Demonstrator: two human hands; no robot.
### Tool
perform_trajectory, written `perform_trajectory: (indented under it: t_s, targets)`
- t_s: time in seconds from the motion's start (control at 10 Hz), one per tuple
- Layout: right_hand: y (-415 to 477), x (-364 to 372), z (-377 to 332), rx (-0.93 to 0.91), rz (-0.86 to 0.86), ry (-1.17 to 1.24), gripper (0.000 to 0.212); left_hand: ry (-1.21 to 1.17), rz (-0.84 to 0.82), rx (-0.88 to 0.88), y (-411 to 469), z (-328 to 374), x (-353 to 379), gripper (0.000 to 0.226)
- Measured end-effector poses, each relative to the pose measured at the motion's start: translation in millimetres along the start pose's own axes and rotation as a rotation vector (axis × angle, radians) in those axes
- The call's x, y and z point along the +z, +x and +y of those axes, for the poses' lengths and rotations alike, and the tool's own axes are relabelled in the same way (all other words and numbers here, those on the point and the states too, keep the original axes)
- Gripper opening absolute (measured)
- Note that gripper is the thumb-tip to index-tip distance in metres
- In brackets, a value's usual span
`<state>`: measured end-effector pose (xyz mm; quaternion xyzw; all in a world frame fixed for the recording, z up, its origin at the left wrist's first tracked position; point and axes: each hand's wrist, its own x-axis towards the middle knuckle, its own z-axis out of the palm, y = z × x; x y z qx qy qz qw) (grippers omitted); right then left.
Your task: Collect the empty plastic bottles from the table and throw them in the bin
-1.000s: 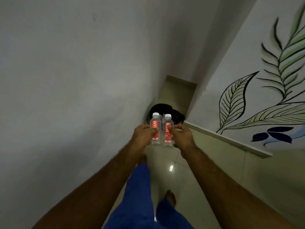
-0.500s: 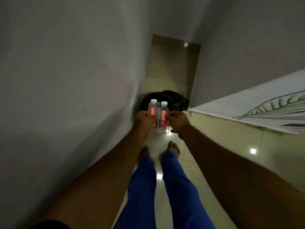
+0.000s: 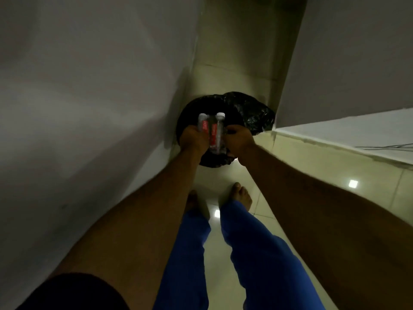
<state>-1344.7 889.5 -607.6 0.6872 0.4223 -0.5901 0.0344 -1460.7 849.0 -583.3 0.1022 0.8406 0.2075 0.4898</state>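
Being held upright at frame centre, two clear red-labelled plastic bottles [image 3: 211, 130] are being gripped between the left hand [image 3: 191, 139] and right hand [image 3: 239, 139], over the black-bagged round bin [image 3: 245, 108]; its contents are too dark to tell.

Two clear plastic bottles [image 3: 211, 130] carry red labels and white caps; bin liner [image 3: 248, 113] glossy black; trouser legs [image 3: 257, 253] bright blue; floor tiles [image 3: 335, 171] pale cream; walls [image 3: 89, 86] grey-white.
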Motion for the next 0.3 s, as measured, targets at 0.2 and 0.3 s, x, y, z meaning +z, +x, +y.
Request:
perform_trajectory:
  t_s: [0.2,0.3]
  targets:
    - [-73.8,-16.0,-15.9,0.022,-0.051,0.299,0.024,-0.104,0.012,0.004,-64.0,5.0,-20.7,0.03]
    - [-141.7,-36.1,-36.0,0.016,-0.017,0.451,0.014,-0.135,-0.006,0.063,-116.6,20.8,-35.9,0.033]
